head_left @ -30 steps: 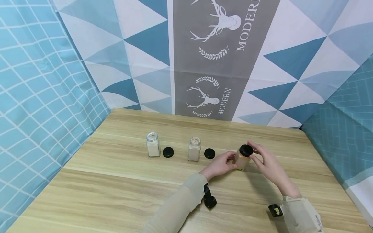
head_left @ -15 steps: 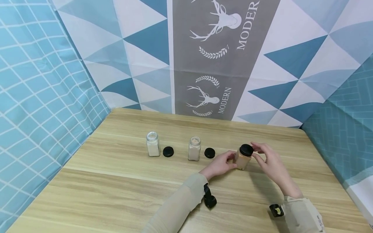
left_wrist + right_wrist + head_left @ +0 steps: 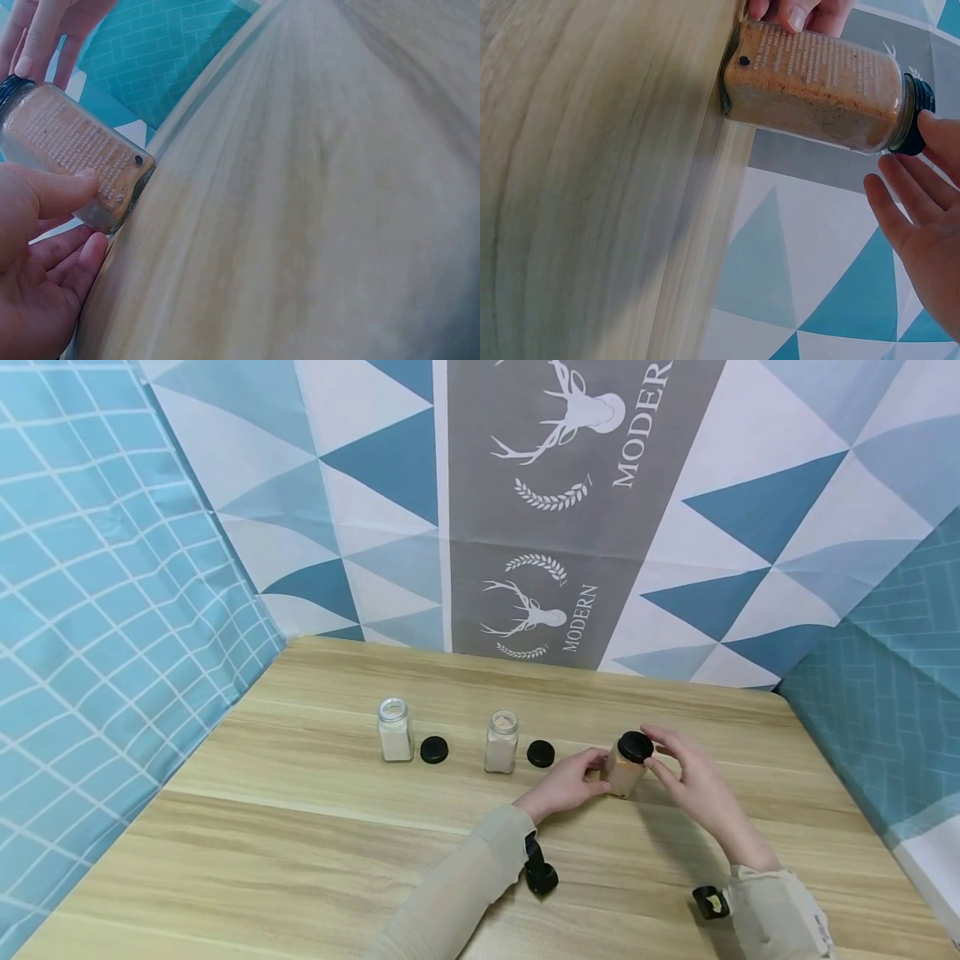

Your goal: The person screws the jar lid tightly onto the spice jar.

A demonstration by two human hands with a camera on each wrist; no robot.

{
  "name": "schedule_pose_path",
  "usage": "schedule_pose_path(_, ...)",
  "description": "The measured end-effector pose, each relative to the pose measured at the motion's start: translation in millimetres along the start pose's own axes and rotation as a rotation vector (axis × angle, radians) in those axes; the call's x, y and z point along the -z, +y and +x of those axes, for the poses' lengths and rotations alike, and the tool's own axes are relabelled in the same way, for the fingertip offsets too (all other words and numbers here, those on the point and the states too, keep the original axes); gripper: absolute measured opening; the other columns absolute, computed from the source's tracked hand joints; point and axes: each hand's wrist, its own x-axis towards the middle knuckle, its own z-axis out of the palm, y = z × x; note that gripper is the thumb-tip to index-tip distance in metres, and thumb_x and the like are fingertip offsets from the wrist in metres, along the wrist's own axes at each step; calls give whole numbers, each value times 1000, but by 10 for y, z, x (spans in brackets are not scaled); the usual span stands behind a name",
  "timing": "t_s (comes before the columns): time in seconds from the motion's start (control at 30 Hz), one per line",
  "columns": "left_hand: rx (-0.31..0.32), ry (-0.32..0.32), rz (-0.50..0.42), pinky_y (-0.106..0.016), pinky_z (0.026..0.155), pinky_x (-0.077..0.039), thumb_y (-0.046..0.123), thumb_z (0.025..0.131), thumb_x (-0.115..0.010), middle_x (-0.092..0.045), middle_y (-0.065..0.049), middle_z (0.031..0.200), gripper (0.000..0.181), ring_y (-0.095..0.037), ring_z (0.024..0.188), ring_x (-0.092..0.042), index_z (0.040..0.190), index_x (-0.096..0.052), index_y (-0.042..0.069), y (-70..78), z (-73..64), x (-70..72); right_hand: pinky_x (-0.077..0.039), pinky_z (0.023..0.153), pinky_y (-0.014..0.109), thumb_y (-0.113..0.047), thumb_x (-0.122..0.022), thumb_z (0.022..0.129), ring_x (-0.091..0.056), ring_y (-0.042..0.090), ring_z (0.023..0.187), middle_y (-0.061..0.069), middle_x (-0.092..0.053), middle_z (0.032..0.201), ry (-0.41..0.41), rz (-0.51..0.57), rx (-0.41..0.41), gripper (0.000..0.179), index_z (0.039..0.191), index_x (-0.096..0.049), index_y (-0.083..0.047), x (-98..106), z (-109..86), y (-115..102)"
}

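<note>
Toward the right edge of the pale wood-grain surface [image 3: 300, 860]: here's the square-sided clear glass jar of orange-brown powder [image 3: 625, 778], base down, set in from both the near and far edges, white print running along its side.
Left hand [image 3: 564, 787]: in low on the jar's left-edge side, and that grip is pinching the glass near the base, thumb on one face, fingers on another.
Right hand [image 3: 697, 781]: up top, on the right-edge side, thumb and a fingertip pinching the rim of the glossy black round lid [image 3: 636, 747]; whether the lower fingers touch it too, I can't tell.
Axis: this is what it turns on! The jar's long axis rises from the surface, right grip at the upper end, left grip below; neither hand is nearer, both are in contact.
Lid seat: over the mouth; tight or loose, no telling.
Middle: a square clear glass jar of beige powder [image 3: 500, 748], uncapped, a flat black disc cap [image 3: 541, 753] just beside it.
Nearest the left edge: a square clear glass jar of white powder [image 3: 395, 738], uncapped too, with its round black plastic-looking cap [image 3: 433, 749] just beside it.
</note>
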Motion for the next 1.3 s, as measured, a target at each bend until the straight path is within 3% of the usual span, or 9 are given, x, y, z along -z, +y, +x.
schedule_pose_path(0.37, 4, -6, 9, -17, 85, -45, 21, 87, -61, -56, -3, 124, 44, -10, 113, -52, 129, -48, 15, 19, 0, 5, -49, 77, 39, 5, -64, 79, -56, 29, 100, 15, -57, 116, -2, 15, 21, 46, 123, -52, 1, -7, -1, 3)
schedule_pose_path(0.5, -3, -9, 12, -16, 85, -44, 20, 87, -61, -56, -4, 124, 45, -10, 114, -51, 129, -47, 14, 13, 5, -6, -45, 84, 14, 7, -63, 79, -54, 30, 103, 16, -55, 118, -18, 33, 26, 47, 124, -50, 1, 6, -10, 7)
schedule_pose_path(0.57, -2, -12, 14, -16, 85, -44, 20, 87, -61, -56, -4, 124, 45, -11, 114, -51, 130, -47, 14, 8, 8, -9, -41, 85, 8, 9, -62, 79, -54, 30, 104, 16, -55, 119, -26, 37, 38, 48, 125, -49, 2, 13, -8, 8)
schedule_pose_path(0.6, -1, -14, 16, -16, 86, -44, 20, 87, -61, -56, -4, 125, 45, -11, 114, -51, 130, -47, 14, 6, 9, -8, -41, 86, 9, 10, -62, 79, -53, 31, 105, 17, -54, 120, -31, 44, 44, 49, 125, -49, 2, 17, -2, 9)
schedule_pose_path(0.77, 16, -27, 18, -18, 87, -44, 20, 87, -62, -56, -5, 125, 46, -12, 115, -51, 129, -47, 13, -4, 20, -4, -47, 81, 41, 12, -58, 80, -54, 29, 104, 16, -53, 122, -82, 65, 64, 52, 129, -47, -1, 42, 42, 14)
schedule_pose_path(0.93, 33, -32, 15, -19, 88, -44, 21, 87, -62, -55, -4, 126, 46, -12, 115, -51, 129, -47, 14, -4, 35, -6, -48, 80, 45, 11, -57, 82, -56, 30, 101, 16, -55, 120, -119, 87, 51, 47, 127, -48, -1, 56, 58, 26)
schedule_pose_path(1.3, 42, 36, -6, -20, 88, -44, 19, 84, -66, -59, -2, 118, 43, -13, 110, -53, 123, -51, 12, 11, 39, -46, -44, 83, 50, 7, -58, 83, -56, 37, 102, 21, -55, 118, -94, 67, -36, 41, 122, -46, 2, 20, 52, -30)
